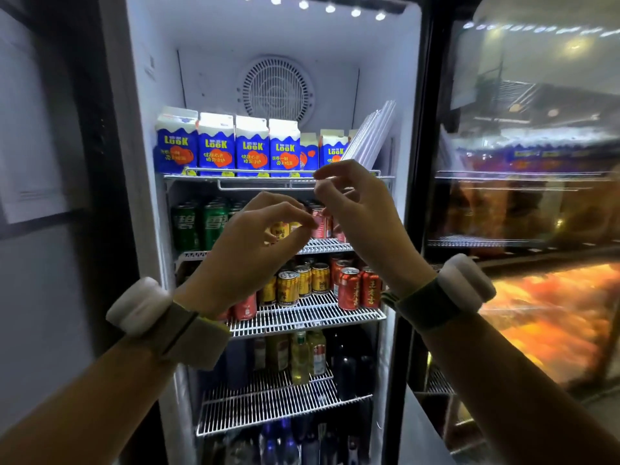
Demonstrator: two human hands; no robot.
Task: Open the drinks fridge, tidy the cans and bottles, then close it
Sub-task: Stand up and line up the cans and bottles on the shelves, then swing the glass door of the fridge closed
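The drinks fridge (144, 95) stands open, its glass door (523, 196) swung out to the right. Blue-and-white cartons (216, 146) line the top shelf. Green cans (196, 226) and red cans (321, 223) stand on the second shelf. Gold cans (303, 280) and red cans (357, 292) fill the third. Bottles (300, 357) are lower down. My left hand (255, 250) and my right hand (362, 213) are raised in front of the second shelf, fingers curled and apart, holding nothing. Both hands hide part of that shelf.
White panels (372, 135) lean against the right wall on the top shelf. A fan grille (275, 88) sits in the back wall. A dark frame (94, 162) borders the fridge on the left. Wire shelves (302, 317) jut forward.
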